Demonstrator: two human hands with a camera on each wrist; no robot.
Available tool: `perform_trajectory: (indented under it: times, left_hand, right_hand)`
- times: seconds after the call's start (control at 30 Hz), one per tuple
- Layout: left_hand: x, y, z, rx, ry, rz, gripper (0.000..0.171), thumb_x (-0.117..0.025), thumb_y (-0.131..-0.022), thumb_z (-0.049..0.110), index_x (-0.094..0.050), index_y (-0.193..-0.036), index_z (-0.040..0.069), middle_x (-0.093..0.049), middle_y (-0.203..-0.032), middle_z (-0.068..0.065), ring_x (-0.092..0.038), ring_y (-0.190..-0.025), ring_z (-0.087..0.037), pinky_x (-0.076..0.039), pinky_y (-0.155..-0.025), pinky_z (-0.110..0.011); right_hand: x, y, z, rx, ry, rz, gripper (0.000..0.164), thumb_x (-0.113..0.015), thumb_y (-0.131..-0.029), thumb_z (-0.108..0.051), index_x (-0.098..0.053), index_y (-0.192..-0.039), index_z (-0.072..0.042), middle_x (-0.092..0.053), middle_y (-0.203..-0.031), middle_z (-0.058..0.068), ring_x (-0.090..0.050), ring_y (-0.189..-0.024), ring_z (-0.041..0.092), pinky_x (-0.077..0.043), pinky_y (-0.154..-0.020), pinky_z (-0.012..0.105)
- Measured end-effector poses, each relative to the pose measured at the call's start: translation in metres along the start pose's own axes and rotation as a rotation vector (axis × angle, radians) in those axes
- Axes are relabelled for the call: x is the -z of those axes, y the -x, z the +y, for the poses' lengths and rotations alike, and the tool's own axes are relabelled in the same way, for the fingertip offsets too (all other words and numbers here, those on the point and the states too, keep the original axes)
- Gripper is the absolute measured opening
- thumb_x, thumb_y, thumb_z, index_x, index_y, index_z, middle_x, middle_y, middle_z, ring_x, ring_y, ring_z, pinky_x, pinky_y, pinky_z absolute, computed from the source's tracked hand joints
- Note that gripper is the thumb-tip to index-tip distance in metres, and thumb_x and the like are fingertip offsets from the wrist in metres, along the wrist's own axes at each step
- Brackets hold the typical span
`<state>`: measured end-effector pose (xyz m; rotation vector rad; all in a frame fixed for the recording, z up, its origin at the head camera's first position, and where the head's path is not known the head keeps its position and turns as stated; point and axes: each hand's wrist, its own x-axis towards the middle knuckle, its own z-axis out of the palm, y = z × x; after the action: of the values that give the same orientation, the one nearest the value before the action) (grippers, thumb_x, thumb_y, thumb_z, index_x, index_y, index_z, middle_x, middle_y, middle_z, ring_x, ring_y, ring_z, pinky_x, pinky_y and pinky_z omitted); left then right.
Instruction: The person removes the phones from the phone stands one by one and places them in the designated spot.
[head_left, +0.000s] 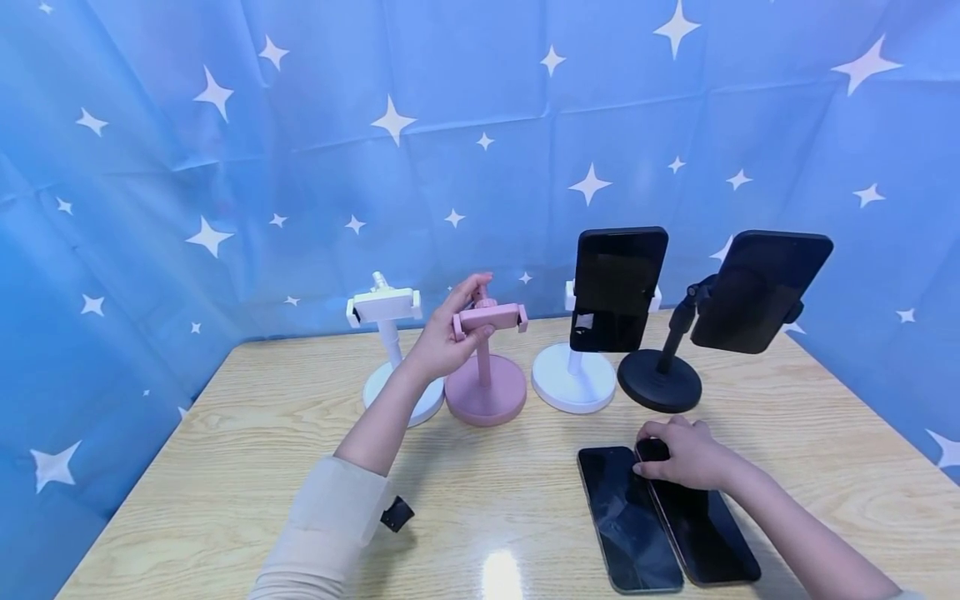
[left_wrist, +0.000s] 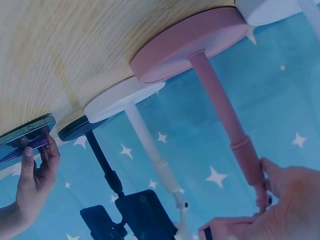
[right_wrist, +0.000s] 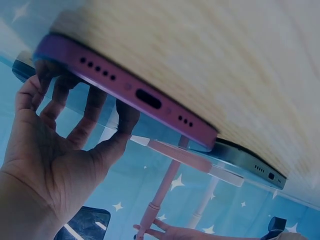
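Observation:
My left hand (head_left: 442, 337) grips the clamp head of a pink phone stand (head_left: 486, 398), thumb on the front of the clamp and fingers behind it. The clamp holds no phone. On the table at the right, my right hand (head_left: 693, 454) pinches the far end of a dark phone (head_left: 712, 542) between thumb and fingers. Its purple-pink edge (right_wrist: 150, 97) with a charging port shows in the right wrist view. Close along its left side lies a second dark phone (head_left: 626, 525), face up.
Left of the pink stand is a white stand (head_left: 386, 304) with a bare clamp. To the right, another white stand (head_left: 573, 379) and a black stand (head_left: 660, 382) each carry a dark phone. Behind the wooden table (head_left: 225, 467) hangs a blue star-patterned cloth (head_left: 480, 167).

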<state>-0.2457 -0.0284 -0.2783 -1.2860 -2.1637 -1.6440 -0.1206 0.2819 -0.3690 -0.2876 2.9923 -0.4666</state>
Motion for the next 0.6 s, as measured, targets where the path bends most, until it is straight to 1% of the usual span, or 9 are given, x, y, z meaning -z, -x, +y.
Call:
perform_trajectory:
  times: [0.17, 0.27, 0.43, 0.6]
  left_hand:
    - [0.002, 0.000, -0.002, 0.012, 0.008, 0.006, 0.059, -0.058, -0.081, -0.010, -0.034, -0.135, -0.003, -0.046, -0.113, -0.021, -0.045, -0.102, -0.026, -0.042, -0.089, -0.034]
    - [0.002, -0.002, -0.011, 0.007, 0.021, 0.003, 0.060, -0.058, -0.081, -0.010, -0.034, -0.136, -0.002, -0.045, -0.113, -0.020, -0.045, -0.103, -0.027, -0.042, -0.090, -0.037]
    - [0.000, -0.005, -0.031, 0.010, 0.041, 0.005, 0.062, -0.059, -0.083, -0.007, -0.034, -0.139, 0.006, -0.046, -0.116, -0.016, -0.046, -0.102, -0.023, -0.042, -0.088, -0.035]
    - [-0.001, -0.005, -0.036, 0.004, 0.070, 0.019, 0.063, -0.060, -0.082, -0.006, -0.035, -0.139, 0.010, -0.047, -0.116, -0.013, -0.046, -0.098, -0.018, -0.044, -0.083, -0.032]
  right_hand:
    - [-0.001, 0.000, 0.000, 0.018, -0.004, 0.011, 0.031, -0.073, -0.073, -0.035, -0.061, -0.092, -0.013, -0.057, -0.083, 0.001, -0.047, -0.083, 0.023, -0.032, -0.071, 0.046]
    - [-0.001, 0.000, 0.001, 0.020, -0.010, 0.013, 0.030, -0.073, -0.073, -0.035, -0.061, -0.091, -0.014, -0.055, -0.083, 0.002, -0.047, -0.082, 0.023, -0.032, -0.071, 0.046]
    - [-0.001, 0.000, 0.002, 0.012, -0.009, 0.000, 0.030, -0.072, -0.073, -0.036, -0.061, -0.091, -0.014, -0.054, -0.084, 0.003, -0.046, -0.082, 0.023, -0.032, -0.071, 0.046]
    - [-0.001, 0.000, 0.002, 0.013, -0.004, -0.005, 0.030, -0.072, -0.074, -0.036, -0.061, -0.091, -0.014, -0.054, -0.084, 0.003, -0.046, -0.082, 0.023, -0.033, -0.070, 0.046]
